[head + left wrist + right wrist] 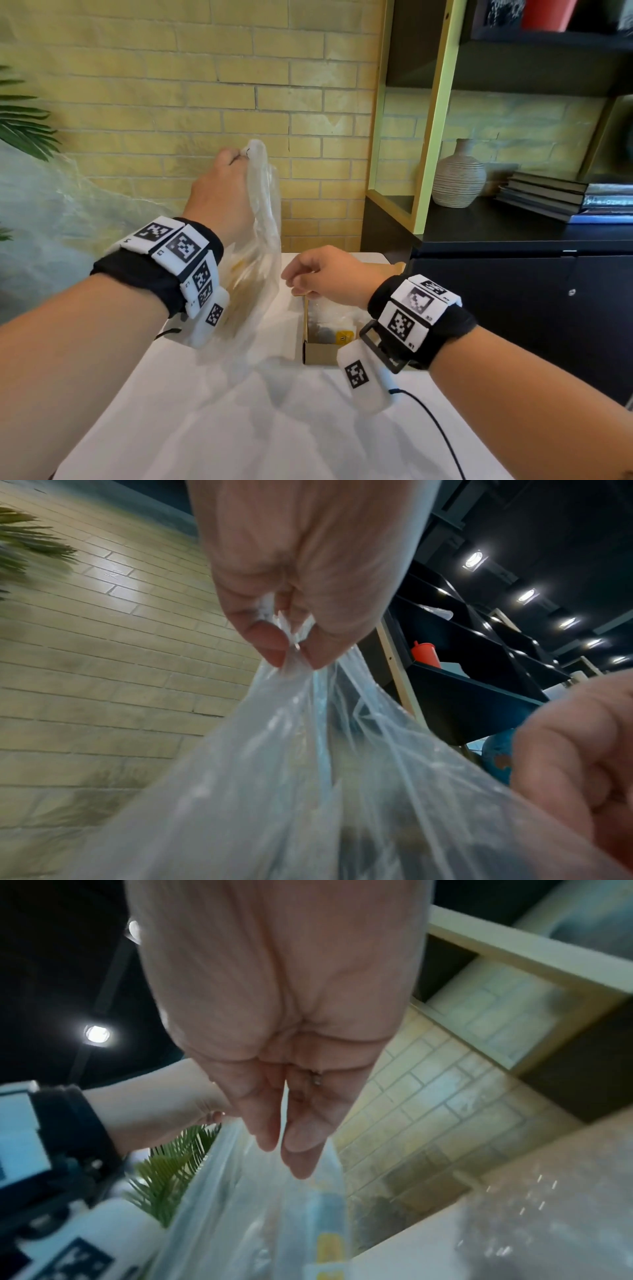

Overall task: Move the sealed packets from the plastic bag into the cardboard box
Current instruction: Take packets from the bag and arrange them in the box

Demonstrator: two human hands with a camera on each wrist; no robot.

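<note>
Left hand grip pinches bunched top of plastic bag, clear, crinkled, hanging above tabletop left of cardboard box. Yellow-printed sealed packets dimly visible inside bag; one packet in box. Right hand over box's far edge, fingers loosely curled, grip empty.

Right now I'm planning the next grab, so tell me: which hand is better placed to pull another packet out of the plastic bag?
The right hand, probably. It holds nothing and hovers between the plastic bag and the cardboard box. The left hand is busy pinching the bag's top, holding it up.
</note>
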